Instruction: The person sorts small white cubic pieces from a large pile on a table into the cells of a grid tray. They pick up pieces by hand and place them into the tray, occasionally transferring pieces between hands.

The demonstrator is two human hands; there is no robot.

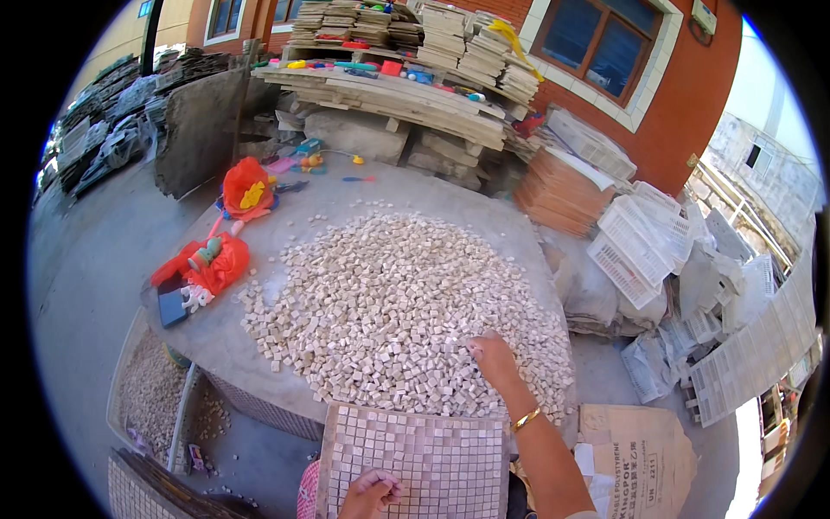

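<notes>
A heap of small pale stone cubes [389, 294] spreads over a grey table. My right hand [495, 356], with a gold bracelet at the wrist, reaches into the heap's right side. Its fingers are pinched together at the cubes, and what they hold is too small to tell. Before me lies a gridded tray [450, 437], many of its square cells filled with pale tiles. Over the tray's lower left part is my left hand [373, 493], its fingers curled and the thumb pressed in. Anything between those fingers is hidden.
Red plastic bags [220, 264] with toys lie on the table's left side. A white bin [143, 398] of stone chips stands on the floor at left. Stacked slabs [389, 95] rise at the back. White plastic crates [635, 242] and flattened cardboard [640, 458] are at right.
</notes>
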